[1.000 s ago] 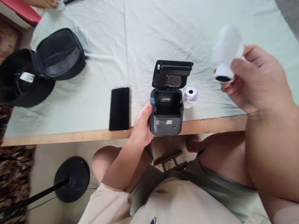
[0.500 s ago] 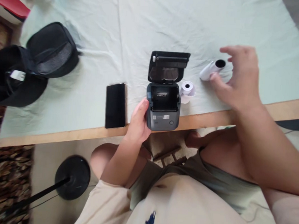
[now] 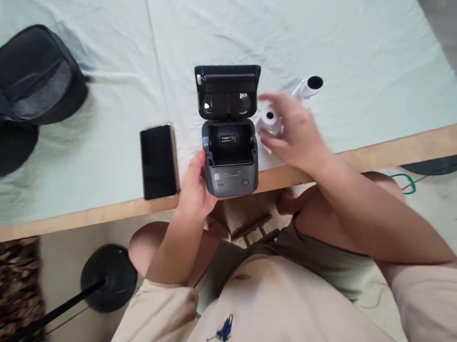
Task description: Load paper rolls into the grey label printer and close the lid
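A small dark grey printer point(image 3: 229, 161) stands at the table's near edge with its lid point(image 3: 226, 88) swung up and its paper bay empty. My left hand point(image 3: 194, 184) grips the printer's left side. Just right of the printer lies a small white paper roll point(image 3: 269, 118). My right hand point(image 3: 293, 131) reaches over it with fingers spread, fingertips at or just above the roll; contact is unclear. A second white tube with a dark hollow end point(image 3: 309, 86) lies on the cloth behind my right hand.
A black phone point(image 3: 158, 160) lies face up left of the printer. An open black zip case point(image 3: 24, 86) sits at the far left. A pale green cloth point(image 3: 337, 38) covers the table, its wooden edge point(image 3: 388, 147) bare. A black stand base point(image 3: 108, 277) is on the floor.
My right hand set the white tube down on the cloth, then moved left to the small roll beside the printer. The view shifted, so everything sits further left.
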Demonstrator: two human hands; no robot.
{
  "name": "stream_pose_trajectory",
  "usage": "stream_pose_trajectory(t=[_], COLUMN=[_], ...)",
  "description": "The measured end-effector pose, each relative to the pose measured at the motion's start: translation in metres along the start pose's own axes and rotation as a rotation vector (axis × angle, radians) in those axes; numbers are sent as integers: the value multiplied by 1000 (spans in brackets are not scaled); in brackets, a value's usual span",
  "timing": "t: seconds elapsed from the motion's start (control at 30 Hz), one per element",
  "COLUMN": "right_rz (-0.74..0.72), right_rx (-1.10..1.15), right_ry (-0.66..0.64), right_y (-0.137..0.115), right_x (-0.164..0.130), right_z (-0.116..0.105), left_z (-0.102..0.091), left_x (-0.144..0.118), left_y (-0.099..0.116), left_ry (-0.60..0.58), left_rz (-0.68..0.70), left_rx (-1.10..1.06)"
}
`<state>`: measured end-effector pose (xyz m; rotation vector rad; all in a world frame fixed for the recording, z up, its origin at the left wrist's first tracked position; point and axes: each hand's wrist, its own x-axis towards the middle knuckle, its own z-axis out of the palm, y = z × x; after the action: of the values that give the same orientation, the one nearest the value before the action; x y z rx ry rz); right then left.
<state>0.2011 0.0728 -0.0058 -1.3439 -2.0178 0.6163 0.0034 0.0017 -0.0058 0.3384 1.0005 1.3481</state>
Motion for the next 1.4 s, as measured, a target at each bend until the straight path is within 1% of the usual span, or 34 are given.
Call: stream_pose_trajectory(t=[0.1,0.13,0.17,0.23,0.3,0.37,0.47,0.6,0.73,0.8,0.87,0.93,1.0,1.03,1.07,1.13,1.17,1.2,1.23,1.33,1.4], right_rz=[-27,-58,-106,-236,-351,-391,-360,-329,-290,-358,-484,-606,-653,-631,-569,-360,-256,-178,-130,-90,-70], right_rx=[100,128,141,88,-51,-210,-324,-334,-258,-230,-237,-226,-128,-53,17,115,158,215,291,558,623], right_ry=[154,197,214,184,130,98,50,60,84,76,56,56,75,100,145,251,278,279,245,119,98], right_y=[-20,-28,-36,-48,-54,-56,-53,-51,-52,-53,-54,-53,-51,-50,-48,-44,-42,-40,-38,-31,-27], right_x=[-6,-9,-12,-17,-18,-17,-14,-13,-18,-21,-24,-26,-25,-23,-21,-14,-10,-5,-1,6,7], right_z=[-15,-18,-19,-17,-9,-1,6,3,-3,-2,0,2,2,2,0,-2,-2,-1,-1,5,9], left_z=[0,0,0,0,-1,-3,-5,-6,-4,-2,0,0,-1,-2,-3,-6,-7,-9,-10,-13,-15], left_x=[0,0,-1,-1,-2,-2,-1,0,0,-1,-2,-4,-5,-5,-5,-4,-3,-2,-2,-1,-2], left_y=[0,-1,-1,-1,-2,-4,-6,-7,-4,-2,0,2,3,3,3,3,3,3,2,2,1], left_ry=[-33,-48,-61,-78,-79,-91,-128,-128,-80,-41,-30,-57,-96,-110,-119,-131,-134,-134,-127,-100,-107], left_rz=[9,11,13,9,12,40,87,66,12,-17,-18,10,34,40,39,32,29,25,20,7,0], left_rx=[-8,-5,1,27,52,64,86,71,51,52,41,49,95,118,139,174,191,209,224,224,209])
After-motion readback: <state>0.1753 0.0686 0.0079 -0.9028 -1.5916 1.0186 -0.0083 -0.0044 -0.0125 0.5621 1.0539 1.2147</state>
